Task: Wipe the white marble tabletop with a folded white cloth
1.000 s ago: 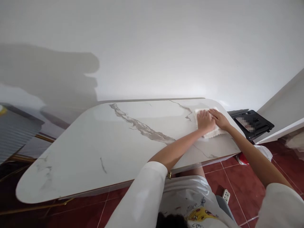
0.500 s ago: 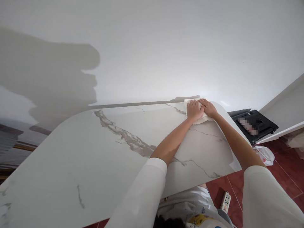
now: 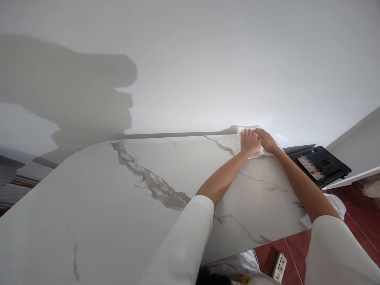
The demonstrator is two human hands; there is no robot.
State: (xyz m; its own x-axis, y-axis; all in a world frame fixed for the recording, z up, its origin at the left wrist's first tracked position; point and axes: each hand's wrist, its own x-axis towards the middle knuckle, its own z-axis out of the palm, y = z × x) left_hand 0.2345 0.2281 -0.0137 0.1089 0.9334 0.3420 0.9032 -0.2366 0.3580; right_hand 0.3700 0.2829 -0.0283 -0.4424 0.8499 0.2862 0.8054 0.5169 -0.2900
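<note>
A white cloth [image 3: 260, 154] lies spread on the far right end of the marble-patterned tabletop [image 3: 97, 209], close to the wall. My left hand [image 3: 250, 142] rests palm down on it, fingers laid out flat and pressing. Beside it, my right hand [image 3: 267, 141] presses on the cloth too, its fingers stretched toward the left hand and meeting it. The cloth beneath both palms is hidden.
The white wall [image 3: 208, 71] runs along the table's far edge. A black case [image 3: 326, 166] stands past the right end. A power strip [image 3: 279, 267] lies on the red tiled floor [image 3: 297, 245], with a white plastic bag [image 3: 338, 205] near the right edge.
Both hands and the cloth appear slightly further right and lower in the picture. The view has also shifted, with the table sitting lower. Both hands remain on the cloth.
</note>
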